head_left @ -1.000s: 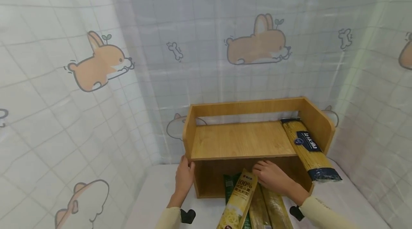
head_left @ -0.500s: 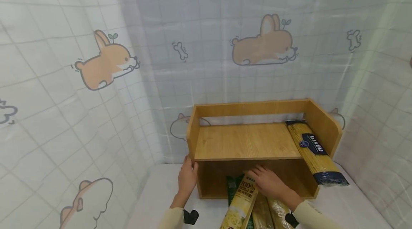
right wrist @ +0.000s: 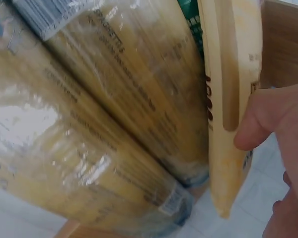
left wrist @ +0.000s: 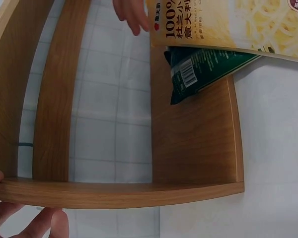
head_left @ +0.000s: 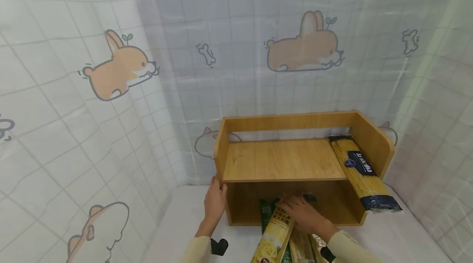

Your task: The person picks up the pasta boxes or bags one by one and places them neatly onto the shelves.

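My left hand (head_left: 215,199) holds the left side panel of a two-level wooden shelf (head_left: 282,159); in the left wrist view its fingers (left wrist: 37,223) lie on both sides of the board. The right hand (head_left: 301,213) is over the upper end of a yellow pasta pack (head_left: 275,234), which leans out of the lower compartment. Up close in the right wrist view, the thumb (right wrist: 251,131) touches that pack's side edge, while the other fingers extend past its end, loosely bent. Beneath the pack are a green pack (left wrist: 191,74) and two clear spaghetti packs (right wrist: 139,84), partly covered.
Another spaghetti pack (head_left: 363,172) with dark blue ends lies on the upper level at the right, its near end overhanging the front edge. The shelf stands on a white table (head_left: 177,218), close to a tiled-pattern curtain (head_left: 244,86) on three sides.
My right hand has shifted left, from beside the yellow pack's upper end to over it. The left hand stays on the side panel, and the packs keep about the same places.
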Motion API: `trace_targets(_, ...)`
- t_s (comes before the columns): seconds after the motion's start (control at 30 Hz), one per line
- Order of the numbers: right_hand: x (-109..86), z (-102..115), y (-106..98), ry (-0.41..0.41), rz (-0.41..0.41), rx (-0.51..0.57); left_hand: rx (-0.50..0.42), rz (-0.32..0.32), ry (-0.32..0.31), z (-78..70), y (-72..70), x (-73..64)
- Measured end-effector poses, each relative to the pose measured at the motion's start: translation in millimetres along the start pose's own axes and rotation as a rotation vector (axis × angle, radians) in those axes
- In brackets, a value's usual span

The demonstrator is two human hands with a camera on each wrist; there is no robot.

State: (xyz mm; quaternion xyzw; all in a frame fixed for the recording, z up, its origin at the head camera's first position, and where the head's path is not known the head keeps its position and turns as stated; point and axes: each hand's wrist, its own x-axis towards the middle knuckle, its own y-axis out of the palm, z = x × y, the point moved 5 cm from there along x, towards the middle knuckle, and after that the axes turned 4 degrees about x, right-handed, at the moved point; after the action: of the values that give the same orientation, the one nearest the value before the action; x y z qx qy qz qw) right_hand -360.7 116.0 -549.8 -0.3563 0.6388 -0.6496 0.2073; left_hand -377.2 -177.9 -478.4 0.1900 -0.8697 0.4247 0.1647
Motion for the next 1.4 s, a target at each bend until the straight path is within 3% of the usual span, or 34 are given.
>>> trace_targets(0.2,2.2,8,8,-0.042,0.041,-0.045,0.001,-0.007,-0.003,-0.7,0.9,2.1)
trace_targets(0.3,1.0,12,16,-0.091,0.063,-0.110,-0.008,-0.004,-0.007,-0.4,1.5,-0.2)
trace_targets(0.5,-4.8,15,32,-0.150,0.094,-0.128,-0.005,-0.010,-0.006,0.9,3.3,-5.9)
trace_targets(0.7,0.2,17,36,-0.217,-0.070,-0.205,0.000,-0.025,0.015,-1.8,1.0,-3.1)
trace_targets(0.77,3.5,16,37,-0.218,-0.084,-0.219,-0.005,-0.020,0.016,-2.8,0.0,-1.5)
trace_targets(1.03,9.3,14,42,-0.174,0.057,-0.197,-0.001,-0.014,-0.012,-1.4,-2.3,-0.5)
trace_targets(1.4,12.9,14,43,-0.185,-0.009,-0.195,-0.010,-0.003,-0.023,-0.1,-0.9,-0.8)
